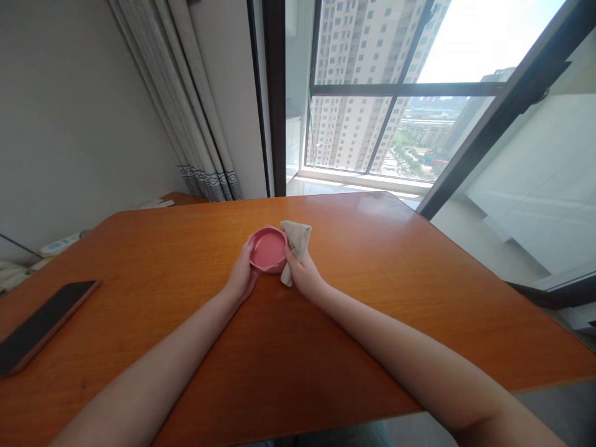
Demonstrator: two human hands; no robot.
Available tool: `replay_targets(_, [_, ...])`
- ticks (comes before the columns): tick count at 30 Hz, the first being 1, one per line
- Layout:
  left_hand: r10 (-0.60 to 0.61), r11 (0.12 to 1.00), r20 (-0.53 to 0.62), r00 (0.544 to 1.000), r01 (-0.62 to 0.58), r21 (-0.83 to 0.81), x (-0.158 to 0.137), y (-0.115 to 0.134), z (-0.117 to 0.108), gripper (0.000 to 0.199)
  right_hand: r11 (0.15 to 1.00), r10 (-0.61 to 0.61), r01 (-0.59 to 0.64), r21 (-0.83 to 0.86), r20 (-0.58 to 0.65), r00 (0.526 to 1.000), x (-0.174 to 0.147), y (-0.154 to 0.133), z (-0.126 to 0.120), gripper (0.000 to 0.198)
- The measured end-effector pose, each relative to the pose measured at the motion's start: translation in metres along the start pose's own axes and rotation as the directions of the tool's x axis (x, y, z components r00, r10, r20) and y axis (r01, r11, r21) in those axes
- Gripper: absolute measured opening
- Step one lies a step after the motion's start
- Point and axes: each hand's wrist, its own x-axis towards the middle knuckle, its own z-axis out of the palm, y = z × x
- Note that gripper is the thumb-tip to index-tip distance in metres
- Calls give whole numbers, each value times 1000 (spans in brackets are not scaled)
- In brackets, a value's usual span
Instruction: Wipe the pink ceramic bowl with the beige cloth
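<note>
A small pink bowl (269,248) is held over the wooden table (186,248), its hollow side turned toward me. My left hand (242,271) grips it by the left rim, fingers partly hidden behind it. At the bowl's right side, my right hand (302,273) is closed on a folded beige cloth (298,238). The cloth sticks up above the hand, and a corner hangs below it. My right thumb lies against the bowl's right edge. Whether the bowl touches the tabletop I cannot tell.
A long black flat object (46,320) with a reddish edge lies at the table's left. Beyond the far left edge are a white remote-like object (60,244) and a patterned curtain (205,124). A large window (363,124) stands behind the table.
</note>
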Motion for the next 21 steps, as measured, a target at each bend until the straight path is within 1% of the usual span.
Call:
replay_targets(1, [6, 1000, 20, 1000, -6, -24, 0, 0, 1, 41, 1000, 0, -1, -18, -24, 1000, -2, 0, 2, 54])
replay_targets(3, [-16, 999, 106, 994, 21, -41, -2, 1, 2, 44, 1000, 13, -15, -20, -81, 997, -3, -1, 2, 55])
replay_targets(5, [-62, 998, 170, 983, 66, -17, -3, 1, 2, 43, 999, 28, -24, 33, -129, 991, -1, 0, -1, 50])
replay_targets(6, [-77, 997, 170, 982, 77, 7, -3, 1, 0, 41, 998, 35, -28, 55, -138, 990, 1, 0, -4, 46])
replay_targets(9, [-74, 993, 82, 994, 66, 98, 0, -1, -6, 37, 999, 24, -19, 37, -122, 992, 7, 2, -13, 39])
replay_targets(12, [-11, 985, 27, 1000, 6, 173, 5, -6, -11, 37, 1000, 5, -6, -18, -41, 999, 9, 5, -14, 38])
replay_targets(14, [52, 982, 3, 999, -52, 180, 7, -9, -12, 36, 1000, 5, -5, -20, -6, 1000, 7, 4, -10, 40])
replay_targets(16, [93, 988, -29, 995, -89, 130, 7, -10, -12, 36, 1000, -9, 10, -26, 5, 1000, 3, 3, -5, 45])
replay_targets(18, [83, 996, -57, 995, -82, 32, 6, -9, -9, 38, 998, -36, 36, -53, 0, 999, -1, 2, 0, 51])
replay_targets(19, [58, 998, -48, 997, -58, -13, 4, -8, -8, 39, 997, -43, 42, -66, -11, 999, -2, 1, 1, 54])
replay_targets(21, [-2, 998, 23, 1000, 3, -61, 2, -5, -4, 41, 997, -36, 33, -68, -48, 998, -3, 0, 1, 57])
